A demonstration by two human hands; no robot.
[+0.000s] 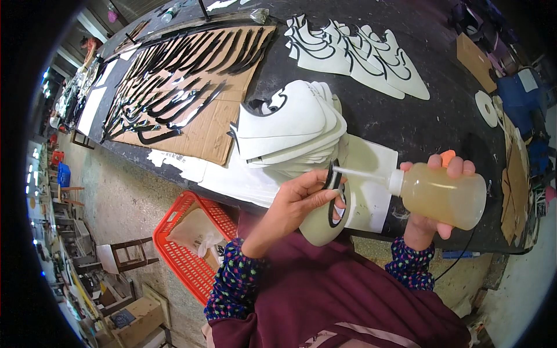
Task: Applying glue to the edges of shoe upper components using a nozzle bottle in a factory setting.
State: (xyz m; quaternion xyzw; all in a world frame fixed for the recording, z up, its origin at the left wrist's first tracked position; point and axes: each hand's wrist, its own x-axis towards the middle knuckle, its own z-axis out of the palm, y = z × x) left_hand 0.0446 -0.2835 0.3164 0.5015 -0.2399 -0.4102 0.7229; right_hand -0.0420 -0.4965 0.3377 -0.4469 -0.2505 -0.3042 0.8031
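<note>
My left hand [296, 203] pinches a pale, curved cut piece [321, 228] with black edging along its opening, perhaps a shoe upper. In my right hand [422, 227] is a squeeze bottle [444, 196] of cloudy yellowish liquid, tipped on its side with fingers wrapped round it. Its long white nozzle points left, and the tip is at the black edging near my left fingers; whether it touches, I cannot tell. Just beyond my left hand lies a stack of similar white pieces [290, 122]. A pale sheet [371, 200] lies under the nozzle.
On the dark table [447, 139], a cardboard sheet [223, 130] carries many black strips. More black-edged white pieces [354, 55] overlap at the far side. A white roll [486, 109] sits at right. A red plastic basket [174, 238] stands below the table's left front edge, near a wooden stool [129, 255].
</note>
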